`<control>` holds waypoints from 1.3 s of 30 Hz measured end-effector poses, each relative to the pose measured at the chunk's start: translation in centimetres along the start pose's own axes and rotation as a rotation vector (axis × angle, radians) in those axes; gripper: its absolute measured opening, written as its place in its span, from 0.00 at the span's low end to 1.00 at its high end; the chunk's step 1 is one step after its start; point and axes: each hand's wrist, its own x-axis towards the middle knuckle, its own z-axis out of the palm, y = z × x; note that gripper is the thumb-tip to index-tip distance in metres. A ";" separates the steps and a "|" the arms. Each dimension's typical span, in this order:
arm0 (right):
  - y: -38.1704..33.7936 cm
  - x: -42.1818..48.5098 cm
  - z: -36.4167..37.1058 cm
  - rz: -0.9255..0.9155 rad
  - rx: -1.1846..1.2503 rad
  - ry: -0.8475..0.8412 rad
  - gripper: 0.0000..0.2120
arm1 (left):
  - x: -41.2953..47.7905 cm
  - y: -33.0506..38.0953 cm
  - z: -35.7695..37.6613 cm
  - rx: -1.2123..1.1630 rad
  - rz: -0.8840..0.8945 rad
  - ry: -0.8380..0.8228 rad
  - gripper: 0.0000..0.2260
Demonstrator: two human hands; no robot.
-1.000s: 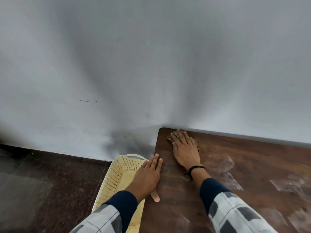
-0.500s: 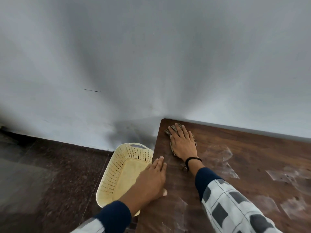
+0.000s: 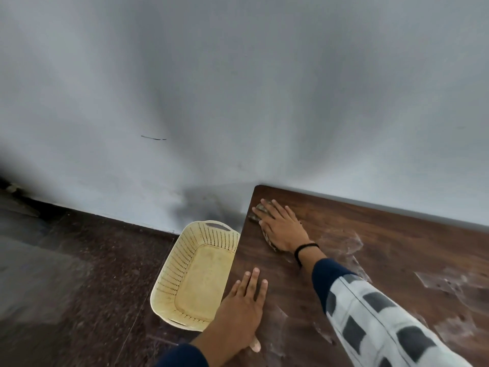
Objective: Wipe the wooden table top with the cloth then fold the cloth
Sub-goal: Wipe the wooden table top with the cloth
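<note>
The dark wooden table top (image 3: pixel 397 250) fills the lower right, its far edge against the wall. A brownish cloth (image 3: pixel 260 209) lies at the table's far left corner, mostly hidden under my right hand (image 3: pixel 281 227), which presses flat on it with straight fingers. Only the cloth's edges show past the fingertips and under the palm. Nearer to me, my left hand (image 3: pixel 243 305) rests flat on the table's left edge, fingers straight, holding nothing. Pale streaks and patches mark the wood to the right.
A cream perforated plastic basket (image 3: pixel 169 284) stands on the dark floor (image 3: pixel 79 274) right beside the table's left edge. A plain grey wall (image 3: pixel 238 88) rises directly behind the table.
My right hand has slid the cloth slightly leftward at the far corner. My left hand stays flat on the table's left edge, nearer to me. The head camera has shifted, so more of the basket shows.
</note>
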 end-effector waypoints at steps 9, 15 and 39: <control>-2.4 -1.9 2.8 -0.178 -0.042 0.002 0.24 | 0.8 -0.3 0.9 -0.010 0.016 0.007 0.54; -3.1 2.4 1.0 0.149 0.026 0.114 0.24 | 1.0 -0.7 1.6 -0.013 0.037 0.026 0.59; -3.7 -2.0 2.2 0.101 0.018 0.090 0.24 | 0.2 -0.7 0.9 0.037 0.033 0.057 0.58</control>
